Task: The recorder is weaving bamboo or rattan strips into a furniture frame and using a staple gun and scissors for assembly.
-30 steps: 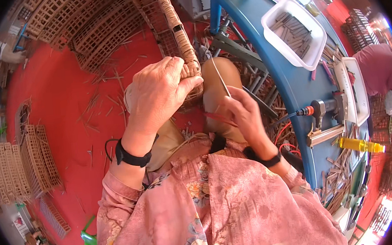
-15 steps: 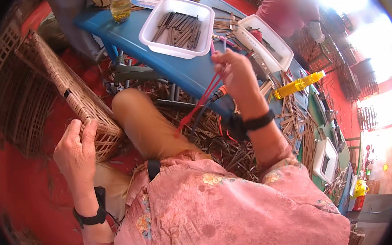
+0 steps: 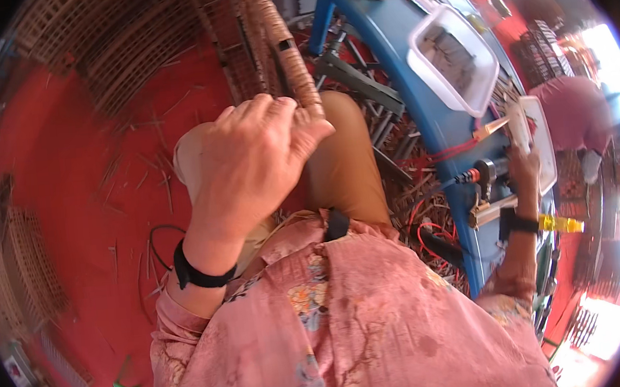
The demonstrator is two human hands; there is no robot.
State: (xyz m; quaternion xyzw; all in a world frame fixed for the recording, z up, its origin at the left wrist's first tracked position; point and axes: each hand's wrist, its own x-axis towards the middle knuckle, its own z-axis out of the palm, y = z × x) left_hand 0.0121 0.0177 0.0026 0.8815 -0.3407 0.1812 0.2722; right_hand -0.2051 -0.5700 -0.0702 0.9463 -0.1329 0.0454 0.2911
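My left hand point(image 3: 255, 154) is closed over the end of the wrapped rim of a woven basket point(image 3: 288, 66), which stands upright by my knees. The rim is bound with tan strips and bears a small black mark. Across the blue table point(image 3: 428, 109), my right hand point(image 3: 524, 167) reaches to the near side of a long white tray point(image 3: 545, 154). Its fingers are blurred beside a pale, stick-like piece point(image 3: 492, 128), and I cannot make out whether they hold anything. A red cord point(image 3: 450, 153) trails over the table edge nearby.
A white tub point(image 3: 453, 63) holds short dark sticks. Beside my right wrist are a corded power tool point(image 3: 482, 175) and a yellow bottle point(image 3: 561, 224). Woven baskets point(image 3: 127, 43) stand at the far left. Strips litter the red floor point(image 3: 116, 173). Another person point(image 3: 572, 111) bends beyond the table.
My view has swung left. My right hand has moved from above the table edge, near the red cord, to the long tray. My left hand remains on the basket rim.
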